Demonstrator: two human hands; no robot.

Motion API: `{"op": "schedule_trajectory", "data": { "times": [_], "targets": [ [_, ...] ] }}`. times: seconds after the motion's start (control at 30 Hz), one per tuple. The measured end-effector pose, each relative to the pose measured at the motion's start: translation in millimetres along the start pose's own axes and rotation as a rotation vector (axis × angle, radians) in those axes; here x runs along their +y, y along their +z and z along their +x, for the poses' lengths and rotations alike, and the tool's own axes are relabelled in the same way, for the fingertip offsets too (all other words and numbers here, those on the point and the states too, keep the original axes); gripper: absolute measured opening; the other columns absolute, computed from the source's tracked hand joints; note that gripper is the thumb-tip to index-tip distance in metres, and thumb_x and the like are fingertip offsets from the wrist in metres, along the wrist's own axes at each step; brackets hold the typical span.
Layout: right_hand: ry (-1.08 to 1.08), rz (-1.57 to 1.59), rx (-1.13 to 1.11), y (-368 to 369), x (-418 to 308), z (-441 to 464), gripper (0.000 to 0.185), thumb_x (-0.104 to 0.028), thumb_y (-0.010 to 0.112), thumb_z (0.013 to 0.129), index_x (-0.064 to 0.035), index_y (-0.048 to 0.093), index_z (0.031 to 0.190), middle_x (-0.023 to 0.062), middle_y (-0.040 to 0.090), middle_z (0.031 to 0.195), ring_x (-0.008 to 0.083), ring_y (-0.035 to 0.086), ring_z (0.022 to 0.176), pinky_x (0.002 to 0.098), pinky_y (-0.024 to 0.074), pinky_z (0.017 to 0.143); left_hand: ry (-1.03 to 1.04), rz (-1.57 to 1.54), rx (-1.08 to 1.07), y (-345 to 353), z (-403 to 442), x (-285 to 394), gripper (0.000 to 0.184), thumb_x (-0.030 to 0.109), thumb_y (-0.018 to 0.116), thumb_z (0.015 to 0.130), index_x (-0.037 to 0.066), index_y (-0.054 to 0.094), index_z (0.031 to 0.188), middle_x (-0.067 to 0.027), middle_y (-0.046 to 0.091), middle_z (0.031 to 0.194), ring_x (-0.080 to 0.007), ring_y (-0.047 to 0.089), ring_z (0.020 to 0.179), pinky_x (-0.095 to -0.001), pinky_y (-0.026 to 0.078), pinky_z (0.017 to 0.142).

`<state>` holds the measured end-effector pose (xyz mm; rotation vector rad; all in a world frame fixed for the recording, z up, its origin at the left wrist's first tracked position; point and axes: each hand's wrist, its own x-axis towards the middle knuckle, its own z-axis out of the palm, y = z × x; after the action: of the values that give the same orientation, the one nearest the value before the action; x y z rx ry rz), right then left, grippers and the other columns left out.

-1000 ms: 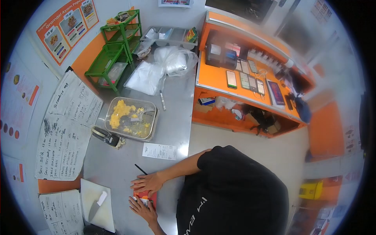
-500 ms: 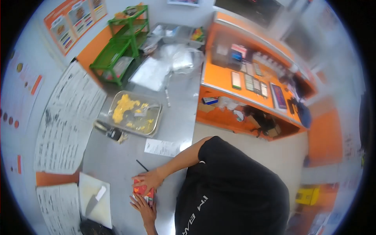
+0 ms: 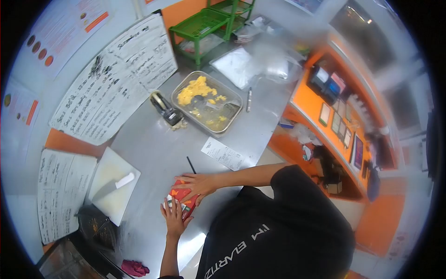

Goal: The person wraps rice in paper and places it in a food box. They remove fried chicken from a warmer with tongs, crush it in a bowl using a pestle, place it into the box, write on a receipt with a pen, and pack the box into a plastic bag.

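Note:
A small red box [image 3: 187, 211] with orange and white print lies on the steel table, partly covered by both hands. My right hand [image 3: 197, 184] comes in from the right and spans its upper part, thumb at the near edge. My left hand [image 3: 174, 222] reaches up from below and grips the lower part, fingers on top and thumb at the side. Just above the box lies a thin black stick [image 3: 191, 164]. A printed receipt [image 3: 223, 153] rests farther up the table.
A tray with yellow food [image 3: 197, 95] stands beside a black-handled tool [image 3: 166, 109]. At the left, a knife [image 3: 124, 180] lies on a white cutting board [image 3: 104, 197]. Plastic bags [image 3: 234, 67], a green rack [image 3: 200, 24], an orange counter [image 3: 320, 123] and a dark red cloth [image 3: 134, 268] surround the area.
The view has turned and shifted, so the table's things appear farther right. Both hands remain on the red box, with my left fingers now higher over its side.

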<state>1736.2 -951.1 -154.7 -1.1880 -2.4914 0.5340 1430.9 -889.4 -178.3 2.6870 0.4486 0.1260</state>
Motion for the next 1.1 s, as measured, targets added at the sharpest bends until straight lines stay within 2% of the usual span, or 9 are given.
{"op": "schedule_trajectory", "data": {
  "times": [0.13,0.2,0.33,0.4,0.5,0.6,0.73,0.93,1.1],
  "targets": [
    [0.101,0.231,0.141,-11.3,7.0,-0.3,0.068,-0.052,0.07,0.096,-0.0169,0.054,0.152,0.0181,0.038,0.164,0.0423,0.03,0.153,0.0541,0.0304,0.123,0.101,0.1,0.078,5.4,-5.0,-7.8,0.083,0.038,0.087,0.08,0.02,0.05,0.152,-0.0206,0.029,0.17,-0.0544,0.02,0.156,-0.0788,0.017,0.119],
    [0.239,0.498,0.292,-19.0,28.7,6.7,0.061,-0.042,0.071,0.098,-0.0069,0.057,0.146,0.0199,0.049,0.156,0.0395,0.043,0.146,0.0508,0.0347,0.121,0.116,0.114,0.062,-0.4,-6.4,-7.1,0.081,0.039,0.086,0.08,0.019,0.052,0.151,-0.0202,0.03,0.17,-0.0534,0.021,0.156,-0.0788,0.018,0.119],
    [0.864,0.118,1.011,-60.7,115.9,42.7,0.053,-0.032,0.065,0.103,0.001,0.055,0.143,0.0256,0.064,0.135,0.0425,0.06,0.128,0.0464,0.0481,0.108,0.045,0.132,-0.023,1.1,-11.6,-0.6,0.072,0.05,0.079,0.085,0.027,0.056,0.15,-0.0168,0.034,0.169,-0.0519,0.021,0.156,-0.0792,0.016,0.119],
    [1.23,0.146,0.764,-94.8,145.5,52.9,0.053,-0.034,0.063,0.103,-0.0026,0.054,0.145,0.0259,0.067,0.129,0.0447,0.064,0.121,0.0484,0.05,0.105,0.035,0.219,-0.105,3.3,-11.6,-3.8,0.071,0.058,0.073,0.088,0.036,0.055,0.153,-0.0074,0.036,0.17,-0.0505,0.021,0.157,-0.0783,0.015,0.119],
    [1.295,0.305,0.619,-103.4,176.4,60.1,0.051,-0.036,0.059,0.104,-0.0082,0.053,0.147,0.0276,0.068,0.125,0.048,0.064,0.119,0.0536,0.0491,0.104,0.011,0.147,-0.191,-2.7,-8.6,-1.5,0.069,0.058,0.073,0.087,0.037,0.057,0.151,-0.0003,0.04,0.168,-0.0474,0.023,0.157,-0.0775,0.016,0.119],
    [1.229,0.331,0.722,-80.1,219.0,61.9,0.041,-0.033,0.065,0.102,-0.0096,0.063,0.136,0.023,0.072,0.119,0.0435,0.07,0.107,0.0522,0.0562,0.095,0.053,0.167,0.007,19.8,-15.1,-6.7,0.062,0.053,0.077,0.087,0.039,0.062,0.145,0.0042,0.045,0.164,-0.0383,0.029,0.156,-0.0752,0.017,0.121],
    [1.32,0.973,0.842,-84.0,243.6,69.5,0.032,-0.028,0.065,0.101,-0.0048,0.067,0.123,0.0136,0.068,0.112,0.029,0.068,0.1,0.0517,0.0636,0.071,0.042,0.185,0.09,31.5,-20.3,-5.4,0.06,0.044,0.082,0.086,0.039,0.065,0.142,0.0061,0.048,0.161,-0.0344,0.031,0.156,-0.0727,0.018,0.122],
    [1.087,1.331,1.13,-76.9,232.7,63.1,0.029,-0.023,0.065,0.103,0.0048,0.064,0.113,0.0171,0.061,0.128,0.027,0.065,0.109,0.0471,0.0637,0.087,0.018,0.136,0.12,32.6,-19.0,-3.1,0.059,0.039,0.084,0.085,0.039,0.066,0.141,0.0066,0.05,0.16,-0.0332,0.033,0.155,-0.0707,0.019,0.122],
    [0.943,1.006,1.189,-33.1,223.8,47.8,0.029,-0.022,0.064,0.101,0.0049,0.068,0.111,0.0174,0.071,0.111,0.0317,0.069,0.104,0.0431,0.0572,0.089,0.001,0.132,0.108,28.2,-17.0,-0.2,0.058,0.039,0.084,0.086,0.038,0.066,0.141,0.0058,0.053,0.158,-0.0334,0.035,0.153,-0.0707,0.019,0.122]
  ]
}}
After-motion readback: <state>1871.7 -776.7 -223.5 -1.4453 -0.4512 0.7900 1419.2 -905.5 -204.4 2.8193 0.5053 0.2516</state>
